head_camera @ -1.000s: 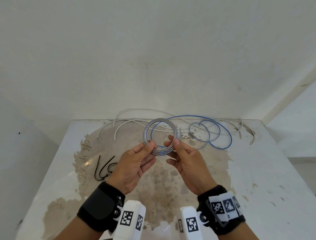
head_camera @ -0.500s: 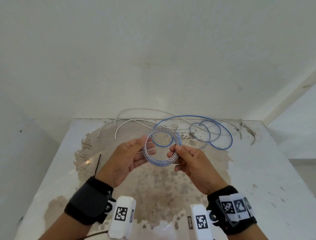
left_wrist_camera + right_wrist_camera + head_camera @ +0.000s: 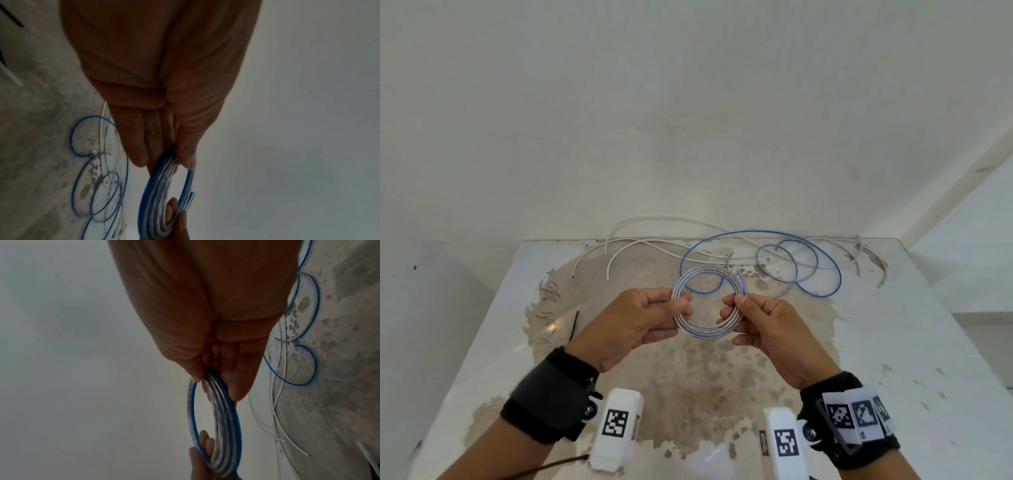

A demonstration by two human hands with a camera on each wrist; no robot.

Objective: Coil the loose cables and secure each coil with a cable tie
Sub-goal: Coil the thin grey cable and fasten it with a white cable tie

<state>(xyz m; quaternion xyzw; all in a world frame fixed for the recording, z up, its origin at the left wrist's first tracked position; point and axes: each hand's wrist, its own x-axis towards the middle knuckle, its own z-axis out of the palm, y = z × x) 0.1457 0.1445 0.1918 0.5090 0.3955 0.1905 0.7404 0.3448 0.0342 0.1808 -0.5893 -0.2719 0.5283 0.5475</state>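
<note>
A small flat coil of clear-and-blue cable (image 3: 705, 331) hangs in the air above the table, held by both hands. My left hand (image 3: 681, 303) pinches its left side between thumb and fingers; in the left wrist view the coil (image 3: 158, 191) passes under the thumb. My right hand (image 3: 734, 303) pinches the right side, where the coil's free end (image 3: 739, 274) sticks up; the coil (image 3: 222, 418) shows edge-on in the right wrist view. A black cable tie (image 3: 574, 325) lies on the table left of my left hand.
Loose blue cable (image 3: 822, 270) in loops and several white cables (image 3: 640, 240) lie along the far edge of the stained white table (image 3: 893, 342), against the wall. A dark cord (image 3: 544, 467) trails from my left wrist.
Both hands turned the coil between them and shifted their grip, and the loose blue loop drew smaller. My left hand now covers the other black ties seen a second ago.
</note>
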